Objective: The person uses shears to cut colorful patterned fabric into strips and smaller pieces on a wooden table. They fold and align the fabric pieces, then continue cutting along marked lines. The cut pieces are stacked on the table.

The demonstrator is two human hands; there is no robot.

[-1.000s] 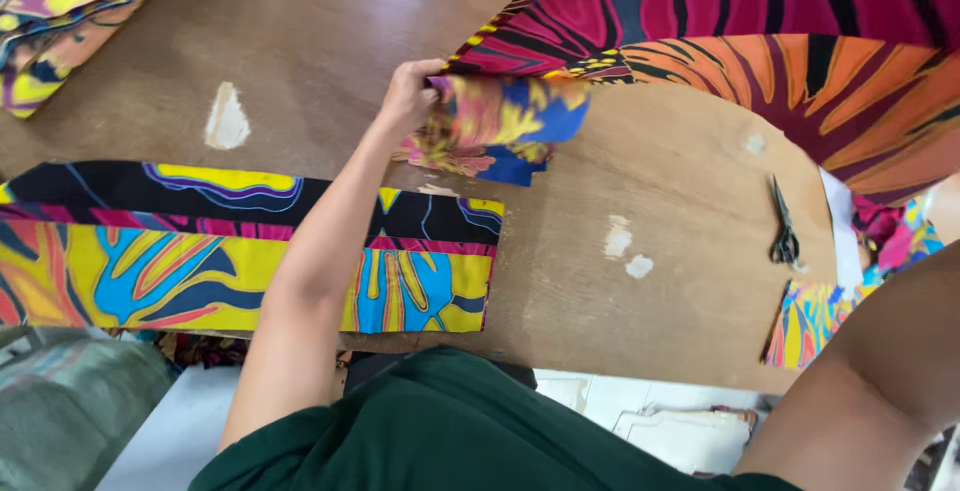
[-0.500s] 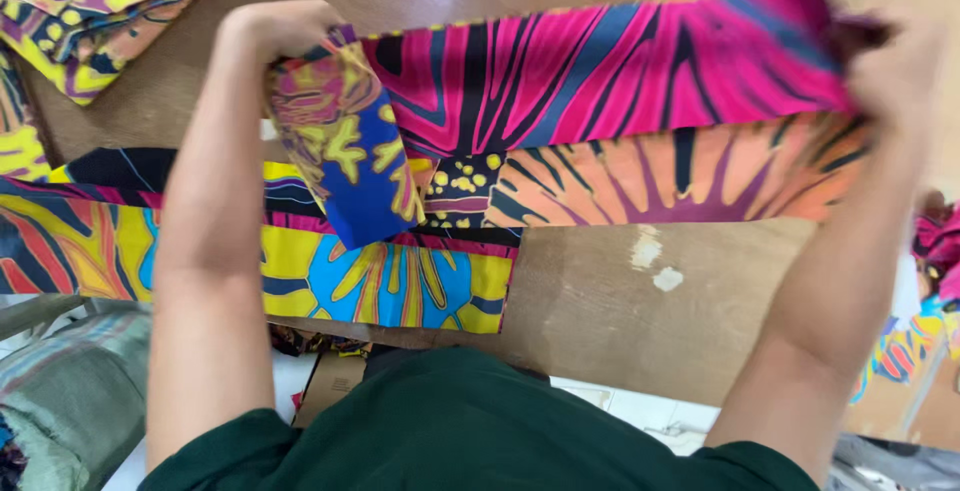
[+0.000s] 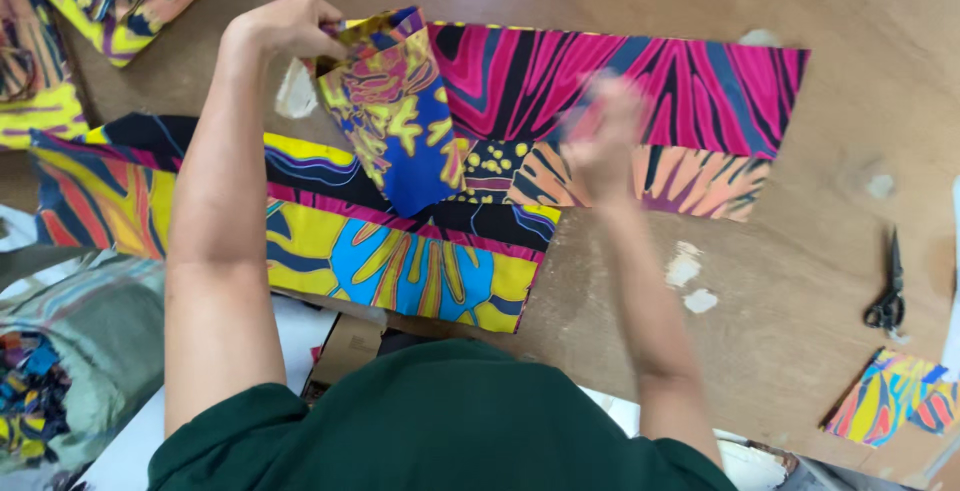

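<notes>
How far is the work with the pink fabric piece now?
Done: the pink fabric piece lies spread on the wooden table. In hand: the left hand pinches its folded blue-and-yellow end, lifted; the right hand, blurred, is over the cloth. Left: that end is not yet flat. The scissors lie untouched.

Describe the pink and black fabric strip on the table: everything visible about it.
The pink and black fabric strip is a long printed cloth, with an orange band along its lower edge. It lies flat on the wooden table. The left hand pinches its folded-over blue and yellow end; the blurred right hand is over its middle.
</notes>
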